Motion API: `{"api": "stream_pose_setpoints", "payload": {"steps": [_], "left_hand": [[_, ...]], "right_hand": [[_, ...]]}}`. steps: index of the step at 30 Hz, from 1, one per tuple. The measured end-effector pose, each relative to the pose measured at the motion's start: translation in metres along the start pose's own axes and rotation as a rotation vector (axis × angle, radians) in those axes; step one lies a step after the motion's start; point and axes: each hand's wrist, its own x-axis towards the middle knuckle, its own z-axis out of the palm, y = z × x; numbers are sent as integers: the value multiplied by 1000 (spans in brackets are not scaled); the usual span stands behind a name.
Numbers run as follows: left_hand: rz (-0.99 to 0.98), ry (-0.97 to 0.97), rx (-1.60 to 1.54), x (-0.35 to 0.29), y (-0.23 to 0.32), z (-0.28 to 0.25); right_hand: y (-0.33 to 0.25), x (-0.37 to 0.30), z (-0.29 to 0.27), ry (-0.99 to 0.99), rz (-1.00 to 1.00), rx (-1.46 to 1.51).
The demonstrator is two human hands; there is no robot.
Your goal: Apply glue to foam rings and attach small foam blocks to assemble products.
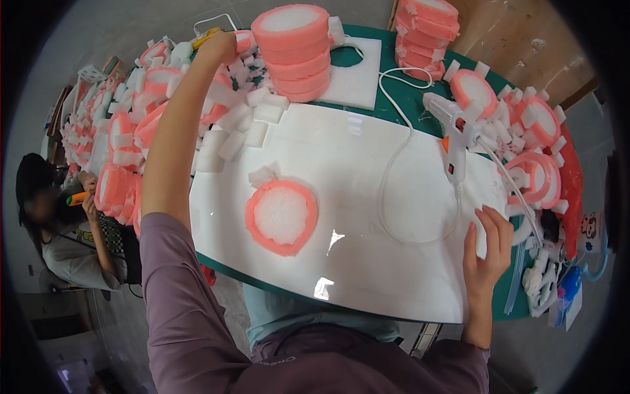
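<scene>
My left hand [222, 47] is stretched to the far left of the table, closed around a slim yellow tool [205, 38] whose kind I cannot make out. My right hand [489, 246] rests at the right edge of the glossy white sheet [367, 276], fingers extended and holding nothing. Left of centre on that sheet lies a round white foam piece with a pink foam rim [282, 217]; a small white foam block [262, 175] adjoins its upper edge. Beyond my right hand, a white hot glue gun [453, 134] lies on the sheet, its cord looping inward.
Stacked pink-rimmed foam rounds [291, 56] stand at the back, with another stack [426, 33] farther right. White foam blocks [236, 134] cluster at left. More pink foam pieces [541, 177] line the right side. A person [72, 230] is at far left, holding an orange-and-green tool.
</scene>
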Motion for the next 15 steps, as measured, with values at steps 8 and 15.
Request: {"api": "stream_pose_setpoints", "payload": {"steps": [8, 15], "left_hand": [[441, 3, 318, 18, 10, 11], [244, -150, 402, 34, 16, 25]], "right_hand": [[-1, -1, -11, -25, -52, -15], [2, 1, -8, -68, -31, 21]]}}
